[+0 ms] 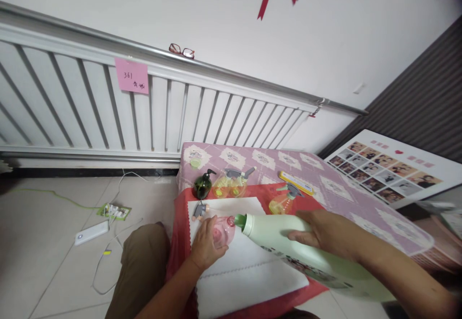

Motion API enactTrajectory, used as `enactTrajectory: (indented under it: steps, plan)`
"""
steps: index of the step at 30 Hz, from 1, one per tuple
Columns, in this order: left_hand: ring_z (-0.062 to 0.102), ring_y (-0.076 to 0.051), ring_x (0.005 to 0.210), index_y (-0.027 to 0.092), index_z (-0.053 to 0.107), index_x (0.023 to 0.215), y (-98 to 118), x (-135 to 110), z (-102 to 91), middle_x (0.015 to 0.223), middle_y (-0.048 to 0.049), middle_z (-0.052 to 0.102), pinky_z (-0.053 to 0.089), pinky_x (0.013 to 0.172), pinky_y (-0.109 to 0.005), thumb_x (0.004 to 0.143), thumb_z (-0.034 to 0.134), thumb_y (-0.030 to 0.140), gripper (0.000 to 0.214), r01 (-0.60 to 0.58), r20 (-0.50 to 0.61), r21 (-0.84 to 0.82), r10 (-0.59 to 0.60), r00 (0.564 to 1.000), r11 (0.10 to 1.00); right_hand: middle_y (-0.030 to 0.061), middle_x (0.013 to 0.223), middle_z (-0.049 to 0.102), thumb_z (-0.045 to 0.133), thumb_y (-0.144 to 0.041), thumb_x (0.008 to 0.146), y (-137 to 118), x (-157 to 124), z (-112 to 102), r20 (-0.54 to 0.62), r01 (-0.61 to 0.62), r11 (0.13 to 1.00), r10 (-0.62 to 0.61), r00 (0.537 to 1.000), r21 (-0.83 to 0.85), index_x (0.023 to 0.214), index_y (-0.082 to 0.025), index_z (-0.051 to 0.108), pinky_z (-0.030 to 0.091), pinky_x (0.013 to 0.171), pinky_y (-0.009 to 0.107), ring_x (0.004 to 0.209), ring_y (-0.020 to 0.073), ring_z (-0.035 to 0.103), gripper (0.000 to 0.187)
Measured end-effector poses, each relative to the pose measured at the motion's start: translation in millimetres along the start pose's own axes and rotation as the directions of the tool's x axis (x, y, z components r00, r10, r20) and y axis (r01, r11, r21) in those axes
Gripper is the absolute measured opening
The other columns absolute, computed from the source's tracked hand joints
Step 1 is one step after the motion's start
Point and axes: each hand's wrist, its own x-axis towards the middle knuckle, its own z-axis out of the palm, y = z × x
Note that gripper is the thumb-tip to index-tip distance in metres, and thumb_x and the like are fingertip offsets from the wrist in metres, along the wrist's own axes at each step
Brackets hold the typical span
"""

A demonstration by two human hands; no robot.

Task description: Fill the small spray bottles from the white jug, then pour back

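My left hand (206,246) is wrapped round a small clear pink bottle (224,232), which leans with its open neck to the right. My right hand (321,232) grips a large pale green jug (288,251) lying nearly on its side. The jug's dark green spout (239,221) meets the pink bottle's mouth; whether liquid flows I cannot make out. Just behind my left hand lies a grey and peach spray head (199,210). Both hands are over a white cloth (249,280) with a scalloped edge.
Behind stand a dark green pump bottle (202,186), yellow spray bottles (231,184) and another yellow spray bottle (281,203) near a yellow-edged case (296,183). A red cloth (180,223) covers part of the patterned table (249,158). Cables and a white power bank (91,233) lie on the floor.
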Motion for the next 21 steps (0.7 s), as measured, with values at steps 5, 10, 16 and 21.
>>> enactTrajectory:
  steps: [5, 10, 16, 21]
  plan:
    - [0.044, -0.034, 0.128, 0.015, 0.034, 0.141, 0.7, 0.2, -0.4, 0.136, -0.0165, 0.049, 0.038, 0.108, -0.047, 0.062, 0.069, 0.035, 0.089, -0.003, 0.003, 0.003, 0.003, 1.0, 1.0, 0.0119, 0.086, 0.071, 0.048, -0.064, 0.082, -3.4, -0.6, -2.4, 0.016, -0.022, 1.0, 0.022, 1.0, 0.003, 0.084, -0.02, 0.06, 0.042, 0.063, 0.035, 0.077, 0.0287, 0.066, 0.045]
    - [0.045, -0.034, 0.128, 0.015, 0.035, 0.141, 1.1, 0.3, -0.9, 0.136, -0.0167, 0.049, 0.038, 0.108, -0.047, 0.061, 0.07, 0.037, 0.09, -0.004, -0.008, 0.002, 0.004, 1.0, 1.0, 0.0126, 0.088, 0.071, 0.046, -0.063, 0.084, -7.9, -1.8, -6.0, 0.032, -0.014, 1.0, 0.014, 0.999, 0.009, 0.086, -0.02, 0.06, 0.042, 0.065, 0.035, 0.078, 0.0288, 0.065, 0.045]
    - [0.044, -0.034, 0.128, 0.015, 0.032, 0.142, 0.1, -0.4, -0.3, 0.137, -0.0165, 0.048, 0.037, 0.108, -0.048, 0.062, 0.07, 0.035, 0.09, -0.008, 0.001, -0.003, 0.008, 1.0, 1.0, 0.012, 0.085, 0.071, 0.048, -0.06, 0.083, -6.9, -1.9, -5.4, 0.03, -0.009, 1.0, 0.009, 1.0, 0.001, 0.084, -0.019, 0.06, 0.042, 0.063, 0.035, 0.076, 0.0284, 0.065, 0.042]
    - [0.045, -0.034, 0.128, 0.017, 0.032, 0.142, 0.5, 0.0, -1.1, 0.137, -0.0154, 0.049, 0.038, 0.108, -0.047, 0.062, 0.07, 0.036, 0.091, -0.008, 0.008, -0.021, 0.009, 1.0, 1.0, 0.0121, 0.085, 0.07, 0.048, -0.063, 0.083, -4.5, -2.1, -3.7, 0.017, -0.006, 1.0, 0.007, 1.0, -0.008, 0.084, -0.02, 0.06, 0.042, 0.062, 0.035, 0.075, 0.0288, 0.065, 0.045]
